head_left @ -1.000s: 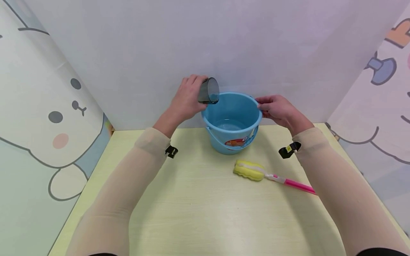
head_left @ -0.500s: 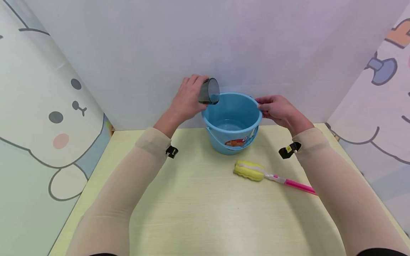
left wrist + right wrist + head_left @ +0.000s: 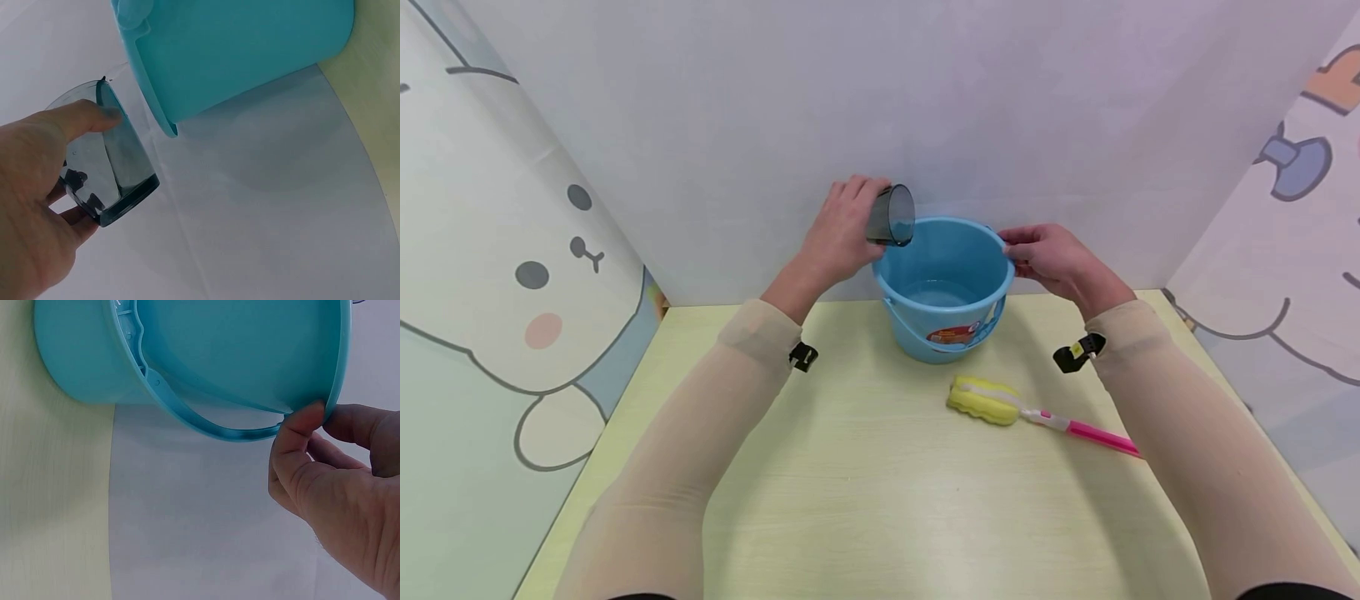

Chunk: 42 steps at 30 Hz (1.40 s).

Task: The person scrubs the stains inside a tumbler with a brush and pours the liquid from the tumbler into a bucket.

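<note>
My left hand (image 3: 838,237) grips a smoky grey transparent cup (image 3: 891,215), tipped on its side with its mouth over the left rim of a light blue bucket (image 3: 917,333). In the left wrist view the thumb lies along the wall of the cup (image 3: 134,153), and small drops show near its lip. Clear liquid seems to lie on the bucket's floor. My right hand (image 3: 1054,260) pinches the bucket's right rim between thumb and fingers; the right wrist view shows this grip beside the hanging handle (image 3: 219,432). The bucket stands upright.
A sponge brush (image 3: 985,400) with a yellow head and pink handle lies on the pale wooden table (image 3: 850,500) in front of the bucket. My right sleeve hides its handle end. A white wall (image 3: 775,108) rises close behind the bucket; printed panels flank the table.
</note>
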### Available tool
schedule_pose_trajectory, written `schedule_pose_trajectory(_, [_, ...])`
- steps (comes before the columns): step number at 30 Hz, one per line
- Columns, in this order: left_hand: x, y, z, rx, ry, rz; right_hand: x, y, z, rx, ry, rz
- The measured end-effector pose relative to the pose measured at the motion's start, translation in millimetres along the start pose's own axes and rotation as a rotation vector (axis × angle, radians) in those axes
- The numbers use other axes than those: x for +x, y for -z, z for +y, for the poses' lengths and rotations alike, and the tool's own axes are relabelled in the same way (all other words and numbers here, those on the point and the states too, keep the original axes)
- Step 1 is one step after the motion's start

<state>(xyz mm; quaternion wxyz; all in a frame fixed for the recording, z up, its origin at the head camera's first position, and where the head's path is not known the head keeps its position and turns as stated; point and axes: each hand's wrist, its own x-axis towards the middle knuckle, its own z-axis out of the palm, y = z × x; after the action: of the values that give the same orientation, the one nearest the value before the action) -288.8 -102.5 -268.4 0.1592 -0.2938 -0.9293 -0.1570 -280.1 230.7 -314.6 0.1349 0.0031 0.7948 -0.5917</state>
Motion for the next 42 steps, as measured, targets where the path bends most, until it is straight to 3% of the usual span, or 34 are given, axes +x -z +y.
schedule_pose_trajectory(42, [6.5,-2.4,8.0,0.061,-0.05,-0.015,0.1,-2.1,-2.2,-0.003,0.005,-0.005])
